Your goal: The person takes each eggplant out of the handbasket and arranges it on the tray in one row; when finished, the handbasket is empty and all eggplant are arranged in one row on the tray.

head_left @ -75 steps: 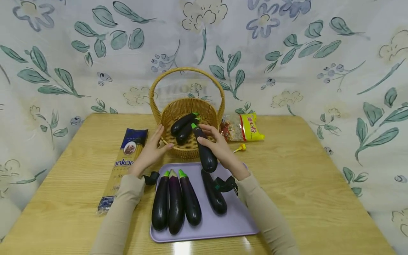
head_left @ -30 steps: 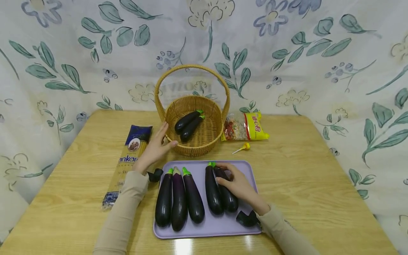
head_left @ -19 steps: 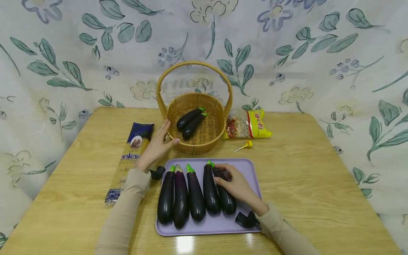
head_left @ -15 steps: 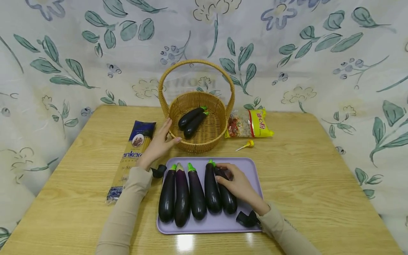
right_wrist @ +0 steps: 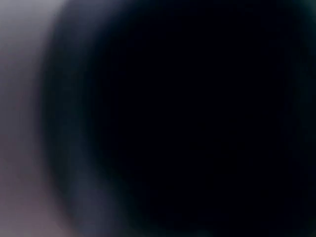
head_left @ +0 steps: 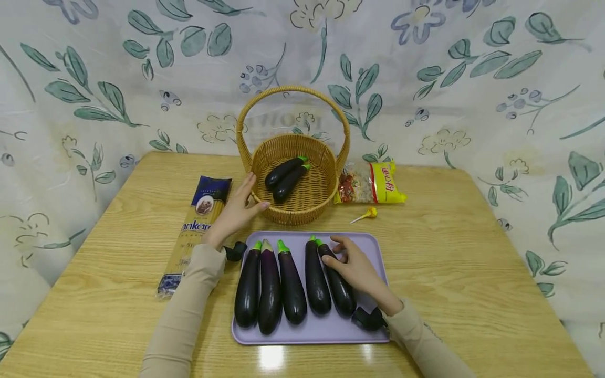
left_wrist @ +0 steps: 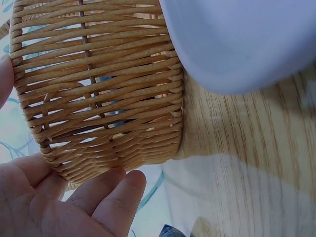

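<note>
In the head view my left hand (head_left: 236, 212) rests against the left front of the wicker basket (head_left: 298, 215), fingers spread and fairly straight. The left wrist view shows its fingertips at the woven wall. Two small eggplants (head_left: 289, 184) lie inside the basket. My right hand (head_left: 356, 268) is over the rightmost eggplant (head_left: 341, 289) on the lilac tray (head_left: 307, 336). Its thumb lies across that eggplant, with loosely bent fingers at the right side. Beside it lies another eggplant (head_left: 316, 283). Three more, including a purplish one (head_left: 270, 294), lie at the tray's left.
A spaghetti pack (head_left: 196, 226) lies left of the basket, partly behind my left arm. To the basket's right are a yellow-ended food bag (head_left: 371, 184) and a yellow lollipop (head_left: 366, 214). The right wrist view is almost wholly dark and blurred.
My right hand has brought an eggplant from the basket's front down onto the tray. Since half a second ago its fingers have shifted off the neck, and that eggplant has moved slightly right.
</note>
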Demonstrator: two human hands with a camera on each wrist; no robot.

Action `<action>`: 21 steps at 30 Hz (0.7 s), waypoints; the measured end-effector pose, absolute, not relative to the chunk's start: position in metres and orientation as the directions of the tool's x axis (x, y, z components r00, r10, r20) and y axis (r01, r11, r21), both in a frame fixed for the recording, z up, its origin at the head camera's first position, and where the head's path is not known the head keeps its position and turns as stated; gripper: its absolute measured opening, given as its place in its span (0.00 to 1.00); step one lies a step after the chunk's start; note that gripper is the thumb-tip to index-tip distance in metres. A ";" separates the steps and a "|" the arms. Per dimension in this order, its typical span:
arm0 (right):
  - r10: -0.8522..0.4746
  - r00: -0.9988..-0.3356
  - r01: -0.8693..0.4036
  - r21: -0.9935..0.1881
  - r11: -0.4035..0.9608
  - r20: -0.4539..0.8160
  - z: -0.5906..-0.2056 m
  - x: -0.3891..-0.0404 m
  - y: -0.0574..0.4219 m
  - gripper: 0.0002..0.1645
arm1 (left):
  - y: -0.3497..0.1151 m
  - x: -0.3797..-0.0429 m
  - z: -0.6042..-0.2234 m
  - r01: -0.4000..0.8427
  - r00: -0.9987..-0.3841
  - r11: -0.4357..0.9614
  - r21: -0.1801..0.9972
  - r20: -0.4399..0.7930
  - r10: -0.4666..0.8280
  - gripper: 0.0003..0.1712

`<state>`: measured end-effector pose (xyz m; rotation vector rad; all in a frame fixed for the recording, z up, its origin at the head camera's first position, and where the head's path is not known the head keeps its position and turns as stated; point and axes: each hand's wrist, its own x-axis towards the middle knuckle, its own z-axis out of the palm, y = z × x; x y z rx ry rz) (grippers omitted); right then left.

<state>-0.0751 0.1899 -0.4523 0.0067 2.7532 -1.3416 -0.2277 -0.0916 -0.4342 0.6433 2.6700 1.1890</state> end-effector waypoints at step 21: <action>-0.039 -0.999 0.012 -0.879 0.476 -0.034 -0.390 -0.121 0.208 0.33 | -0.091 -0.227 -0.433 0.318 -0.898 0.589 0.743 0.035 0.439 0.52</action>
